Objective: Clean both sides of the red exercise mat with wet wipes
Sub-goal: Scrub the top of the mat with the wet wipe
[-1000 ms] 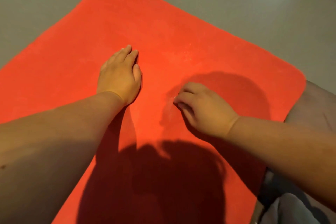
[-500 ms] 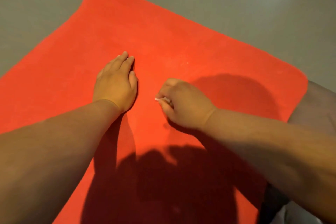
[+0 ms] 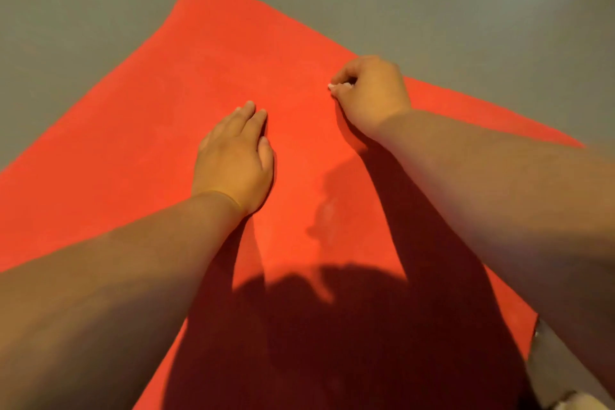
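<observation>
The red exercise mat [image 3: 139, 130] lies flat on a grey floor and fills most of the view. My left hand [image 3: 233, 160] rests flat on the mat near its middle, fingers straight and together. My right hand [image 3: 369, 93] is farther out on the mat, near its far right edge, with fingers curled round a small wad of white wet wipe [image 3: 339, 86]; only a sliver of the wipe shows at the fingertips. A faint damp smear [image 3: 327, 213] marks the mat between my forearms.
Grey floor [image 3: 466, 10] surrounds the mat on the far and left sides. My own dark shadow covers the near part of the mat. A bit of my leg and clothing [image 3: 559, 373] shows at the lower right corner.
My right hand with the wipe has slid away from me and to the right across the mat. My left hand has stayed flat in the same spot.
</observation>
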The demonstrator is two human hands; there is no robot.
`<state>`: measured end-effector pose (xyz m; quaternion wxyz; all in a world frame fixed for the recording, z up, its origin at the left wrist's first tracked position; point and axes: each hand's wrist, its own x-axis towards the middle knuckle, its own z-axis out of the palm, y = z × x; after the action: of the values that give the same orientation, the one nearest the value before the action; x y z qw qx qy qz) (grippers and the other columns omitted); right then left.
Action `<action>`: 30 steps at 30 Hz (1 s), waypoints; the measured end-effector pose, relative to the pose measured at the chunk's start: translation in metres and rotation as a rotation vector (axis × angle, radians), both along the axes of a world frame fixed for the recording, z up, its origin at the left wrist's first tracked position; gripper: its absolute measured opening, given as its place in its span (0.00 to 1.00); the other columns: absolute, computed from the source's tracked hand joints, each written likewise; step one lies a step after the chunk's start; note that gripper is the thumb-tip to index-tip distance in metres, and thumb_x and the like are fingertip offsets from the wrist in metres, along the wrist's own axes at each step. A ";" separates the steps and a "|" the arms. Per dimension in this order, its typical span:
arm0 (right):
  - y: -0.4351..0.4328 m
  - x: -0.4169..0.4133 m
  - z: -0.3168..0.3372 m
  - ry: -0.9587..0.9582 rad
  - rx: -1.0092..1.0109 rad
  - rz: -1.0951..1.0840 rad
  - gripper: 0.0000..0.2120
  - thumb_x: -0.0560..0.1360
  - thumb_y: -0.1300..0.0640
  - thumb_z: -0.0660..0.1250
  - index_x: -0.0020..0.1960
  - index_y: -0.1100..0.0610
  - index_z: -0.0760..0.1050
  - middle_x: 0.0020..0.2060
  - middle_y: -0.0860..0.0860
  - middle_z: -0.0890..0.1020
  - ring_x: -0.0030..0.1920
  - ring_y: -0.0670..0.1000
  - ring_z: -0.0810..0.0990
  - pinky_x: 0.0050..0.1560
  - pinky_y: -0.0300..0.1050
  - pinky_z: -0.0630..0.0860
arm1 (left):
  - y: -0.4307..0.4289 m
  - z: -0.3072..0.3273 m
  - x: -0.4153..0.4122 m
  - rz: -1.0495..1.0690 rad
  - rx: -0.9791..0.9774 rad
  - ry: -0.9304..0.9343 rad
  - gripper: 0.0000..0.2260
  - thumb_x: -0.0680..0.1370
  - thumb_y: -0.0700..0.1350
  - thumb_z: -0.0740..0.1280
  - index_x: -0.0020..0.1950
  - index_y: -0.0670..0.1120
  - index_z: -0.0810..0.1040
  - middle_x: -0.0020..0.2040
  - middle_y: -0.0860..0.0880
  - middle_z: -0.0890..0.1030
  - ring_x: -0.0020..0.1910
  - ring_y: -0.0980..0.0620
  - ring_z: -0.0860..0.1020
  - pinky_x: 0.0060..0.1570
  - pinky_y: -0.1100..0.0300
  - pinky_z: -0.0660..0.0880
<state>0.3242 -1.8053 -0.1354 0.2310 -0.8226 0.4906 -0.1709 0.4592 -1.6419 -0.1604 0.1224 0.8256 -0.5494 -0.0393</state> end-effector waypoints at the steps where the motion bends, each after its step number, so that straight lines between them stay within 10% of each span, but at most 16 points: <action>1: -0.005 -0.007 0.001 0.014 -0.008 -0.010 0.08 0.74 0.56 0.67 0.51 0.56 0.83 0.49 0.54 0.84 0.51 0.53 0.80 0.51 0.42 0.70 | 0.000 0.000 0.000 -0.002 0.001 0.000 0.25 0.77 0.49 0.52 0.72 0.44 0.69 0.74 0.44 0.67 0.72 0.44 0.65 0.72 0.51 0.59; 6: -0.023 -0.051 -0.008 0.037 -0.075 -0.397 0.09 0.75 0.57 0.65 0.50 0.59 0.82 0.50 0.60 0.83 0.52 0.58 0.80 0.52 0.46 0.72 | 0.001 0.004 -0.002 0.000 0.013 0.005 0.25 0.76 0.49 0.52 0.72 0.43 0.69 0.74 0.43 0.66 0.72 0.44 0.65 0.72 0.51 0.59; 15: -0.021 -0.022 -0.007 0.048 -0.073 -0.157 0.10 0.76 0.58 0.64 0.51 0.61 0.81 0.51 0.60 0.81 0.53 0.60 0.78 0.53 0.49 0.72 | -0.007 0.014 -0.014 -0.010 0.245 -0.037 0.23 0.82 0.46 0.52 0.77 0.42 0.57 0.78 0.41 0.55 0.77 0.43 0.54 0.74 0.48 0.50; 25: 0.029 -0.152 -0.003 0.065 -0.083 -0.570 0.09 0.75 0.60 0.63 0.49 0.63 0.80 0.51 0.64 0.78 0.53 0.62 0.76 0.55 0.48 0.66 | -0.017 0.029 -0.084 -0.232 0.301 0.035 0.27 0.81 0.48 0.53 0.79 0.50 0.49 0.80 0.47 0.46 0.78 0.46 0.45 0.73 0.39 0.48; 30: -0.002 -0.106 -0.003 0.154 -0.049 -0.214 0.12 0.77 0.56 0.64 0.54 0.60 0.81 0.53 0.61 0.80 0.55 0.60 0.76 0.53 0.47 0.66 | -0.031 0.033 -0.103 -0.226 0.414 -0.025 0.25 0.82 0.56 0.49 0.78 0.60 0.45 0.79 0.42 0.47 0.76 0.35 0.46 0.67 0.27 0.51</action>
<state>0.2182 -1.8076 -0.1380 0.1529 -0.7818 0.5874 -0.1430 0.3565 -1.6731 -0.1279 -0.0616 0.7669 -0.6199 -0.1546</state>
